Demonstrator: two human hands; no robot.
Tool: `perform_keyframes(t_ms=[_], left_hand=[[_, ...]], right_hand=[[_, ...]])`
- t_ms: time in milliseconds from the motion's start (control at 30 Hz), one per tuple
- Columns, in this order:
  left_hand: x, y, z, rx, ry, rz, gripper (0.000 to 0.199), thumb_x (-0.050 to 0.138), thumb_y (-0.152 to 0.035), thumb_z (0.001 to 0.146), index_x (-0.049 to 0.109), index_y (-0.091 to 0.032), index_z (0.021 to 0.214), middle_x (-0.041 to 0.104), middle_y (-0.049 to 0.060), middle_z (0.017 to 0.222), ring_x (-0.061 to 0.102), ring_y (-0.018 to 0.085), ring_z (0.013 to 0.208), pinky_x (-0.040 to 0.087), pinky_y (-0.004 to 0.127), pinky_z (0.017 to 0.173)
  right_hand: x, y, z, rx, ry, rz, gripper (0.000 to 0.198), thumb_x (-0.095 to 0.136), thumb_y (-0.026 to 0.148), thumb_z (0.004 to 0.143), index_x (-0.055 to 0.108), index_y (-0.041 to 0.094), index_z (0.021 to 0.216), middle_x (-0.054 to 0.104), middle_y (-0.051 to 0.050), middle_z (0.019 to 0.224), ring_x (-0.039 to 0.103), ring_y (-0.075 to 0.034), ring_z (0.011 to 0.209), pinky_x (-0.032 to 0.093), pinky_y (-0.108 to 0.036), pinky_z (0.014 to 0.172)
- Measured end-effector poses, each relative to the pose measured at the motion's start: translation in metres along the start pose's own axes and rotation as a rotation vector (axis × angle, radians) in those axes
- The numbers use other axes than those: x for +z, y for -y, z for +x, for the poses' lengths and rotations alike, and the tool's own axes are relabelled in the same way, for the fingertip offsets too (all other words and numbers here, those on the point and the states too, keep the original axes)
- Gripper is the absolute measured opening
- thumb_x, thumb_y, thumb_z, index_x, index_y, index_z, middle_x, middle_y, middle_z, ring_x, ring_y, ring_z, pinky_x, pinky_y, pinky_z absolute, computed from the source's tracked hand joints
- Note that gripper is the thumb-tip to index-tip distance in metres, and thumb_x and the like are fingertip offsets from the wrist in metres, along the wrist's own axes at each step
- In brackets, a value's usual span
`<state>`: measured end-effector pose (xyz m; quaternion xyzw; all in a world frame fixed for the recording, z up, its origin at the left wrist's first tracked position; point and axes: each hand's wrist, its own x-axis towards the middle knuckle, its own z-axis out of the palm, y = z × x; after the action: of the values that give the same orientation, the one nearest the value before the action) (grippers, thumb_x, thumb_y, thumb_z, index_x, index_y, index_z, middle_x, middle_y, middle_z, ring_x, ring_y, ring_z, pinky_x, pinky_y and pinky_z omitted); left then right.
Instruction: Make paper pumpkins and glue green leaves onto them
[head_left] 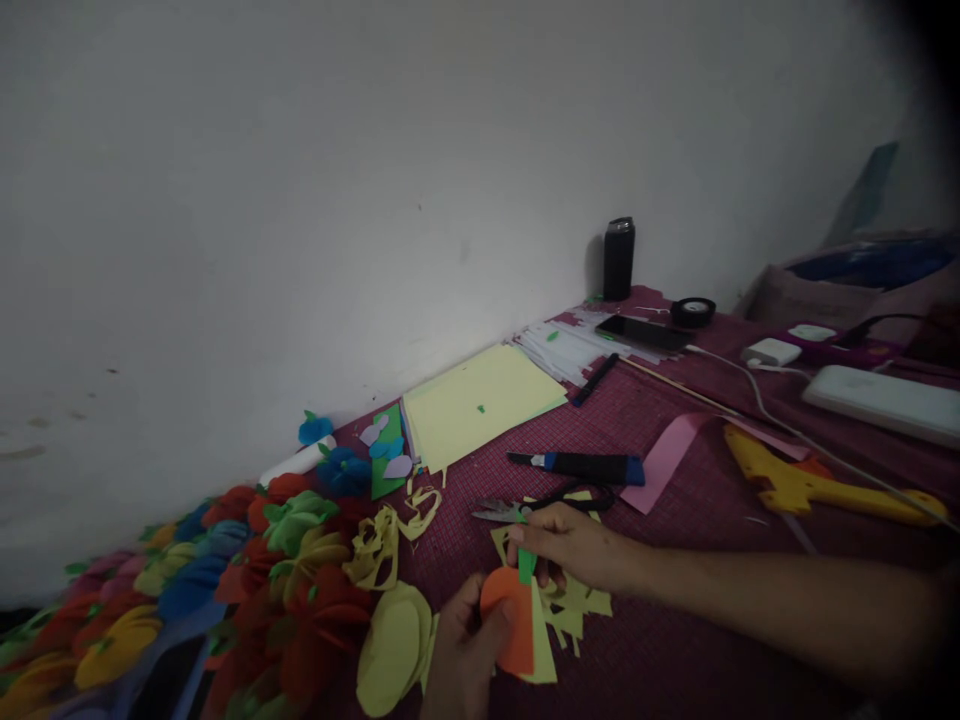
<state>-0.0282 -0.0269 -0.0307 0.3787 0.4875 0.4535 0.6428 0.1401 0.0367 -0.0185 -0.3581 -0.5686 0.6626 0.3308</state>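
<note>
My left hand (463, 648) is closed, its thumb pressing on a rounded orange paper piece (519, 640) with a pale yellow piece (543, 640) showing behind its right edge. At the top of the orange piece, my right hand (574, 545) pinches a small green paper strip (527, 565). Scissors (493, 512) lie just beyond the right hand, which partly hides them. Yellow paper scraps (577, 605) lie under and around that hand. To the left of my left hand rests a stack of yellow paper ovals (395, 640).
Many colourful paper flowers (300, 560) crowd the left. Yellow sheets (484, 400) lie by the wall. A utility knife (592, 467), pink strip (667, 455), yellow glue gun (810, 485), phone (643, 333), white power bank (881, 400) and black can (619, 260) occupy the right and back.
</note>
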Motion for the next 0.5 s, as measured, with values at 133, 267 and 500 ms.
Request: perform_keyframes(t_ms=[133,267,500], left_hand=[[-0.0005,-0.0009,-0.0008,-0.002,0.000,0.025,0.026,0.072,-0.036,0.066,0.064,-0.015,0.080,0.060,-0.001,0.064,0.053,0.013,0.060,0.041,0.023,0.056],[0.0011,-0.0034,-0.0017,0.010,0.012,0.045,0.025,0.071,-0.036,0.067,0.063,-0.015,0.077,0.060,0.000,0.064,0.053,0.014,0.062,0.042,0.023,0.058],[0.0053,-0.0101,-0.0039,0.012,0.031,0.056,0.024,0.070,-0.036,0.068,0.064,-0.016,0.079,0.061,0.000,0.066,0.054,0.014,0.061,0.042,0.024,0.059]], right_hand=[[0.0005,0.0013,-0.0001,-0.011,-0.012,0.025,0.050,0.048,0.061,0.080,0.065,0.014,0.072,0.053,0.002,0.050,0.047,-0.005,0.040,0.038,-0.014,0.037],[-0.0014,0.0021,0.0010,-0.029,-0.029,0.033,0.047,0.050,0.058,0.080,0.064,0.014,0.071,0.054,0.002,0.050,0.045,-0.005,0.039,0.036,-0.015,0.037],[-0.0036,0.0047,0.0015,-0.046,-0.051,0.014,0.047,0.049,0.056,0.081,0.065,0.014,0.069,0.054,0.002,0.048,0.044,-0.005,0.038,0.035,-0.016,0.038]])
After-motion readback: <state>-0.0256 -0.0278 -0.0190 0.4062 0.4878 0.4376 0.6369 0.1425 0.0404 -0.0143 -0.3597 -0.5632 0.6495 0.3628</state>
